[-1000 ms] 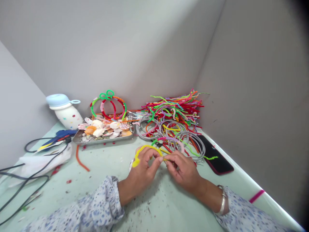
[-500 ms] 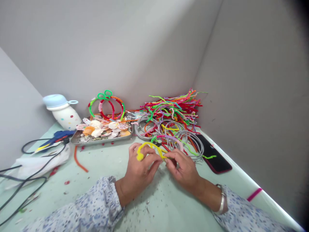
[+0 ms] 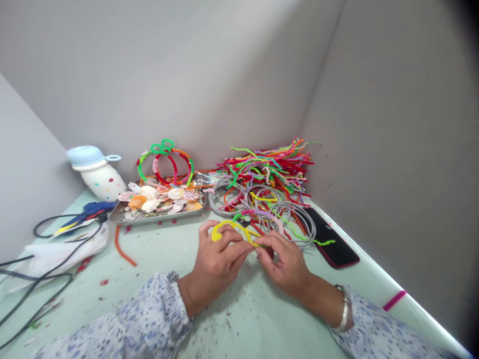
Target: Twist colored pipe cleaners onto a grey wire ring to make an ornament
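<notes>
A fuzzy yellow pipe cleaner [image 3: 235,224] curves over the fingers of my left hand [image 3: 220,259], its curled end resting by the knuckles. The thumb and index finger of that hand pinch it. Close beside, my right hand [image 3: 286,262] pinches the same pipe cleaner, and the two sets of fingertips nearly meet. Just beyond them lies a ring wrapped in purple, pink and green pipe cleaner [image 3: 262,213]. Coils of grey wire [image 3: 312,224] sit behind it. The spot between the fingertips is partly hidden.
A metal tray [image 3: 160,218] of seashells [image 3: 149,193] stands at the back left, with colourful wrapped rings [image 3: 174,162] on it. There are also a white bottle [image 3: 101,179], black cables [image 3: 48,271], a heap of pipe cleaners [image 3: 269,167] and a black phone [image 3: 333,239] near the right edge.
The yellow pipe cleaner's loose end has swung slightly upward, and its curve lies closer over my left fingers. My left fingertips have shifted a little right; my right hand stays put.
</notes>
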`<state>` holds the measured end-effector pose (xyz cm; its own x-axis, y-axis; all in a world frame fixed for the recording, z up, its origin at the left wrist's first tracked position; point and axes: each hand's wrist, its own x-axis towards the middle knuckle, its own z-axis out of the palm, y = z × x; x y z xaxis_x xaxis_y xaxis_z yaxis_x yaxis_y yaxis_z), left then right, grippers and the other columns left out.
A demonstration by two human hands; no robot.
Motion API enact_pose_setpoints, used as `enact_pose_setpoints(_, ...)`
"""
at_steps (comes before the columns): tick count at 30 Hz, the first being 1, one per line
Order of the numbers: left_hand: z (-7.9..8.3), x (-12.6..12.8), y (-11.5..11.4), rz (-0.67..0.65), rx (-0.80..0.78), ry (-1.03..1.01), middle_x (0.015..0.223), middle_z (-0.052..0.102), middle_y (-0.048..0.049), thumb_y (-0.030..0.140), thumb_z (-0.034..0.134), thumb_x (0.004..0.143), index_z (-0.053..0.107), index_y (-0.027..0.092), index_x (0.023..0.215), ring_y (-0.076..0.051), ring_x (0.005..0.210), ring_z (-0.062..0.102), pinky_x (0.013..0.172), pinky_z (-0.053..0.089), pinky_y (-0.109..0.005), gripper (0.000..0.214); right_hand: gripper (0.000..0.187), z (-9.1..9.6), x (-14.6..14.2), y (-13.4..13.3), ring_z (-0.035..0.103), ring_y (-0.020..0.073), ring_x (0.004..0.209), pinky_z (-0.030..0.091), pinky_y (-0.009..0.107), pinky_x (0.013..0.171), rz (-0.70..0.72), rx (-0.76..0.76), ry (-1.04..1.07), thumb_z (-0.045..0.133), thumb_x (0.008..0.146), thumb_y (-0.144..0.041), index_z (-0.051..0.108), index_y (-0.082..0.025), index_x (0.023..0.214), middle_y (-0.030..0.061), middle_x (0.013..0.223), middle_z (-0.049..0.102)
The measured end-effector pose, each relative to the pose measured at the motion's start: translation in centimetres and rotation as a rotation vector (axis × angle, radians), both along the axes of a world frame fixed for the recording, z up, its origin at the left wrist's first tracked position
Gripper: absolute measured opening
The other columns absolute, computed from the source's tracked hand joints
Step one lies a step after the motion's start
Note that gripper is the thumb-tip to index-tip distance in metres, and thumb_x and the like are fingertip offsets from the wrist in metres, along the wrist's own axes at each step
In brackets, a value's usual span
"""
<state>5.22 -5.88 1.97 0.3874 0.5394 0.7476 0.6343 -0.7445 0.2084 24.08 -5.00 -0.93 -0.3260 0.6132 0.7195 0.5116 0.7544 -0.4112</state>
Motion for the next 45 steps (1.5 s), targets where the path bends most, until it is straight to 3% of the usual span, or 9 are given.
enact_pose_setpoints(24, -0.31, 0.09, -0.01, -0.017, -0.05, -0.035, 0.077, 0.067, 0.0, 0.019, 0.062, 0.087, 0.067, 0.024, 0.088, -0.017, 0.078, 0.06, 0.087, 0.037, -0.04, 0.008, 0.008, 0.42, -0.01, -0.11, 0.058, 0.0117, 0.058, 0.047, 0.022, 0.054, -0.076, 0.078, -0.028, 0.053, 0.087, -0.017, 0.06, -0.02, 0.087, -0.0002, 0.069, 0.059)
enact_pose_setpoints(45, -0.19, -0.17, -0.05, 0.019, 0.12, 0.029, 0.085, 0.072, 0.0011, 0.012, 0.065, 0.083, 0.066, 0.026, 0.096, -0.017, 0.086, 0.063, 0.09, 0.035, -0.041, 0.02, 0.007, 0.5, -0.27, -0.09, 0.056, 0.0103, 0.056, 0.046, 0.022, 0.055, -0.092, 0.071, 0.01, 0.054, 0.086, -0.016, 0.06, -0.02, 0.086, -0.0012, 0.067, 0.058)
